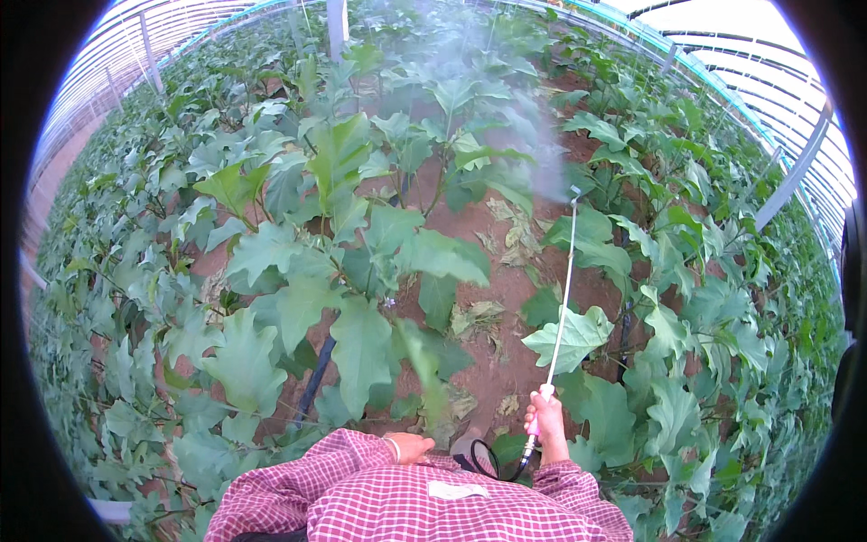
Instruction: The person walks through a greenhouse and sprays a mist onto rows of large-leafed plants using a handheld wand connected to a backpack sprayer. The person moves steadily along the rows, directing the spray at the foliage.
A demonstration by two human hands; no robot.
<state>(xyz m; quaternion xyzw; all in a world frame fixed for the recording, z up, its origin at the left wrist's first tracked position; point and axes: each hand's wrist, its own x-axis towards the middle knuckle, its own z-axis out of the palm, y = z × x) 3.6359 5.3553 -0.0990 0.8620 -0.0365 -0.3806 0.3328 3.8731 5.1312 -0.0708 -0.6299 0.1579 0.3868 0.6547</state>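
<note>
My right hand (546, 415) is closed round the pink-and-white handle of a spray wand (564, 307). The wand's long thin tube points forward to a small nozzle (574, 191). A pale mist (528, 117) blows from the nozzle toward the far left, over the leaves. A black hose (492, 465) loops from the handle's lower end toward my waist. Close against my body, my left hand (409, 448) looks closed, its fingers partly hidden; what it holds, if anything, does not show. A broad lobed leaf (571, 339) hangs beside the wand tube.
Rows of leafy plants (361, 271) crowd both sides. Between them runs a strip of brown soil (483, 361) with dry leaves. A dark pipe (316, 379) lies low among stems. Posts (795, 167) and a curved greenhouse frame (750, 54) stand around.
</note>
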